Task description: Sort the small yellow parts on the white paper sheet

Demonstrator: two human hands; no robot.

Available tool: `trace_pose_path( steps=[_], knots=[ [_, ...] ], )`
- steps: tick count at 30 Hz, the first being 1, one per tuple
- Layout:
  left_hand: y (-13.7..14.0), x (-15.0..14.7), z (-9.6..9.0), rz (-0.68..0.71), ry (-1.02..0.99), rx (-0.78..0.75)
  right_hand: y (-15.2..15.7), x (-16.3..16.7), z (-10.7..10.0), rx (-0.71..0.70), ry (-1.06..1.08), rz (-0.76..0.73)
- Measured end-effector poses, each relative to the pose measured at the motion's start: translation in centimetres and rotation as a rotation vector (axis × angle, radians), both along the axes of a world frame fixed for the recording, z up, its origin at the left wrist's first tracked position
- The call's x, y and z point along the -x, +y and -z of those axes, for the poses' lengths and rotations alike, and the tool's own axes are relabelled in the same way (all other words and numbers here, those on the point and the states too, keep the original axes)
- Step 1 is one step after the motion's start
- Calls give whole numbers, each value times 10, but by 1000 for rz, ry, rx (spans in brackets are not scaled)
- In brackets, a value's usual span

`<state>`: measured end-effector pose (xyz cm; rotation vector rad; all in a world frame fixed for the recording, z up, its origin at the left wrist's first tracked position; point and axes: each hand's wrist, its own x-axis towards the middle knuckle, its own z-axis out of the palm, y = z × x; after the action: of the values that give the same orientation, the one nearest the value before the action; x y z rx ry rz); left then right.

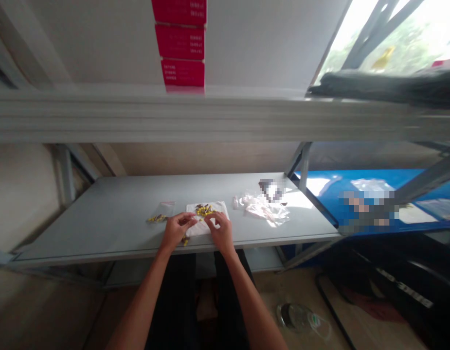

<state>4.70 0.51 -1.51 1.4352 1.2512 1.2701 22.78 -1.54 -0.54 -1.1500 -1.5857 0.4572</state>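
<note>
On the grey shelf lies a white cloth or sheet (pixel 201 229) bearing a small pile of yellow and dark brown pieces (pixel 205 209), too small to name. My left hand (pixel 176 229) is over the sheet's left edge, thumb and fingertips drawn together. Facing it at the right edge, my right hand (pixel 221 228) is also closed in a pinch. Whatever the fingertips hold is too small to make out. Left of my left hand is a clear plastic bag (pixel 167 208) with several similar yellow and brown pieces at its lower end. A few more pieces (pixel 185 240) lie beneath my left hand.
Crumpled clear plastic bags (pixel 264 208) are heaped to the right. An upper shelf edge (pixel 225 119) crosses overhead, with stacked red boxes (pixel 181 43) above. A blue table (pixel 327 194) adjoins on the right. A clear jar-like container (pixel 297 317) lies on the floor.
</note>
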Motion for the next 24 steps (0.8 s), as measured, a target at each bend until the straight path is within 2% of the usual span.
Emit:
trace_pose_path(
  steps=[3,10,16,20,24],
  knots=[
    [1,1,-2,34,46,-24,1,-1,-1,21,57,-112],
    [0,-1,-8,22,20,0,2,-1,0,85,28,-150],
    [-2,-2,-13,-14,-52,-16,0,2,-3,83,-46,-257],
    [-3,-1,-11,-31,-117,-3,-1,2,-4,95,-102,-222],
    [-4,-1,-11,-13,-113,-4,-1,1,-3,114,-11,-116]
  ],
)
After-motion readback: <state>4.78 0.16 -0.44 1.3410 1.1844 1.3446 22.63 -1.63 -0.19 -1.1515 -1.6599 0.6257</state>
